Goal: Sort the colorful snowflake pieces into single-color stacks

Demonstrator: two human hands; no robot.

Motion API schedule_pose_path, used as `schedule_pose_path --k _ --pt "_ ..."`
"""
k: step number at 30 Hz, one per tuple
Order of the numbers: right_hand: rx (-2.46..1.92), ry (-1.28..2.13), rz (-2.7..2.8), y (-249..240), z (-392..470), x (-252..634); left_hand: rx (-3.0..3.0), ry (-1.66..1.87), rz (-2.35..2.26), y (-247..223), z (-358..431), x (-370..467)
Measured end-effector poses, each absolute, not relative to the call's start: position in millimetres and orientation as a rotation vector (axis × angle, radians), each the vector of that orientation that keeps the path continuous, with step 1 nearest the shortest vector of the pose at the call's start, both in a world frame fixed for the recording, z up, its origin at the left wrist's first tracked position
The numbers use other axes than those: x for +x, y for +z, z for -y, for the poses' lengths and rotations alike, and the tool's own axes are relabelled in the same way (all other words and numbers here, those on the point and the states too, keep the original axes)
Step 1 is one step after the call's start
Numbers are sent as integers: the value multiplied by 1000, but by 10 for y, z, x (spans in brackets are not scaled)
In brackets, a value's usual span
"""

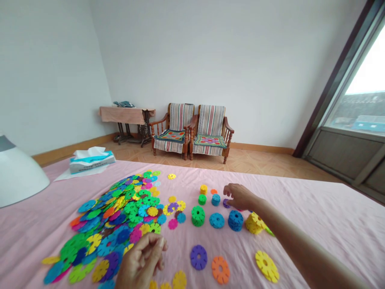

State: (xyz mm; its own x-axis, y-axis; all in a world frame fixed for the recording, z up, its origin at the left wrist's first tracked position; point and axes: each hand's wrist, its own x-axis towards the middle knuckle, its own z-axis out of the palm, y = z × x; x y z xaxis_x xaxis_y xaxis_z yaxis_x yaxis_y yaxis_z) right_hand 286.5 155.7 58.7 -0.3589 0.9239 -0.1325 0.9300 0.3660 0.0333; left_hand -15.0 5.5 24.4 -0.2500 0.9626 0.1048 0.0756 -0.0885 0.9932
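Fingers of the left hand [138, 263] curl beside a large heap of coloured discs [130, 208]; those of the right hand [241, 196] bend beyond a blue stack [235, 222], closest to a small, round purple disc [225, 204] just on their near side. Whether either grips anything cannot be told.

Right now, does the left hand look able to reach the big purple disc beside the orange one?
Probably yes: the left hand is near the purple disc, and only pink cloth lies between them.
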Motion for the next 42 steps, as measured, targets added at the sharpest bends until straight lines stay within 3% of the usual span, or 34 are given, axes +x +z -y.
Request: schedule_pose_path --k 18,32,42 --pt "1702 -18 -2301 680 -1474 2645 1204 1433 -1392 244 -58 -145" --pt "1950 -131 -2638 895 -1069 2566 1173 1536 -1390 345 -75 -130" --pt "1576 -99 -2937 635 -451 1647 1150 1613 -1416 343 -173 -411"
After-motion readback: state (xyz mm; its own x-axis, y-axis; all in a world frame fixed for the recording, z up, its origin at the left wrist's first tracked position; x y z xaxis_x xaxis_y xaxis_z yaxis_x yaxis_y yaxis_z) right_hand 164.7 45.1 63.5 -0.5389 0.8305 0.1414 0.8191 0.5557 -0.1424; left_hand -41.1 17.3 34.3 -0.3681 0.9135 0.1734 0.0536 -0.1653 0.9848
